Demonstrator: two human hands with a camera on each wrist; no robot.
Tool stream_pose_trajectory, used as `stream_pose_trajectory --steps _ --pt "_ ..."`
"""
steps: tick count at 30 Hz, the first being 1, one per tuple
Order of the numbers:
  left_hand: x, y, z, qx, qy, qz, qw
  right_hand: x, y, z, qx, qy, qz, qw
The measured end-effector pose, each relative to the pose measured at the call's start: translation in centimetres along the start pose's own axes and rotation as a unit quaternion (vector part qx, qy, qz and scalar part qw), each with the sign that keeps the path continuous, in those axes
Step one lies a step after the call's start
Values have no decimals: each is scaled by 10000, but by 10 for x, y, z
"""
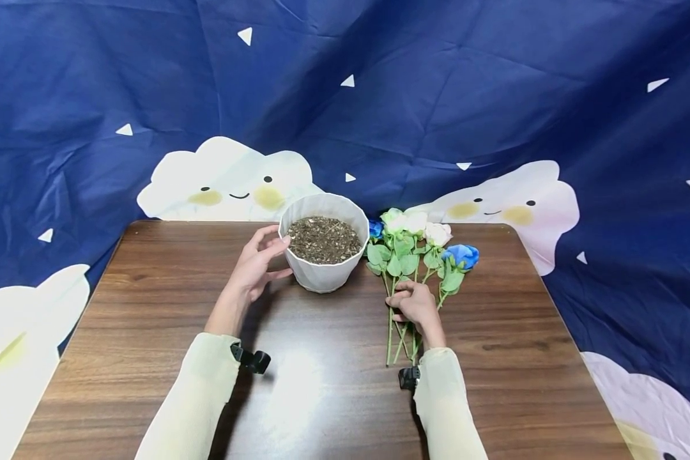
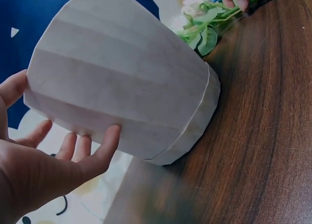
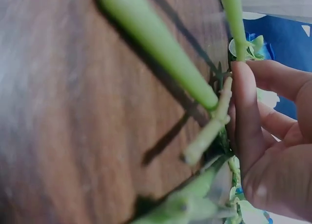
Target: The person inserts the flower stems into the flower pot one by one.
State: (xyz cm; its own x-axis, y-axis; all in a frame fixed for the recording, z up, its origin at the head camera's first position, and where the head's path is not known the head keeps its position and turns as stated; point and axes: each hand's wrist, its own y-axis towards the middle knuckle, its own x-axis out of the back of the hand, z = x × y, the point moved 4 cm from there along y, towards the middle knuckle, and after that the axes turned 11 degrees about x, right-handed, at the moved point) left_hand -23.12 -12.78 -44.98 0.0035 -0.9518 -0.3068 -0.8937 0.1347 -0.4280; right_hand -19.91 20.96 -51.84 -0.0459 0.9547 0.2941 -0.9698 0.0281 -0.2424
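Left hand (image 1: 253,265): spread wide, digits apart, with fingertips touching the rim and outer wall of the pot.
Right hand (image 1: 418,305): narrowed low over the bunch, thumb and finger pinching a flower stem (image 3: 237,29); which bloom belongs to it cannot be told.
Pot (image 1: 322,278): white, faceted, upright between the two hands, against the left fingertips.
Soil (image 1: 324,239): dark, flecked with pale bits, inside the pot and below its rim, to the right of the left hand.
Flowers (image 1: 404,245): a loose, leafy bunch lying under and ahead of the right hand, cut ends reaching back beside its wrist.
Blue blooms (image 1: 462,257): one ahead and to the right of the right hand; another ahead and to its left, just beside the pot, partly hidden.
Pale blooms (image 1: 438,234): whitish, tinged green or pink, ahead of the right hand, between the blue ones.
Tabletop (image 1: 494,358): brown wood grain, beneath both hands.
Backdrop (image 1: 322,76): blue cloth with smiling clouds and white triangles, beyond both hands.
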Motion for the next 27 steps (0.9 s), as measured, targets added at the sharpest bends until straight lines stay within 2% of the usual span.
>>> stream_pose_trajectory --steps 14,19,27 --pt "1 1 -2 -58 19 117 9999 4 -1 1 230 1102 41 9936" --pt "2 1 -2 -64 -17 109 9999 3 -1 4 241 1688 -56 9853" --pt "1 1 0 -34 -11 179 9998 1 -4 11 220 2335 -307 9716"
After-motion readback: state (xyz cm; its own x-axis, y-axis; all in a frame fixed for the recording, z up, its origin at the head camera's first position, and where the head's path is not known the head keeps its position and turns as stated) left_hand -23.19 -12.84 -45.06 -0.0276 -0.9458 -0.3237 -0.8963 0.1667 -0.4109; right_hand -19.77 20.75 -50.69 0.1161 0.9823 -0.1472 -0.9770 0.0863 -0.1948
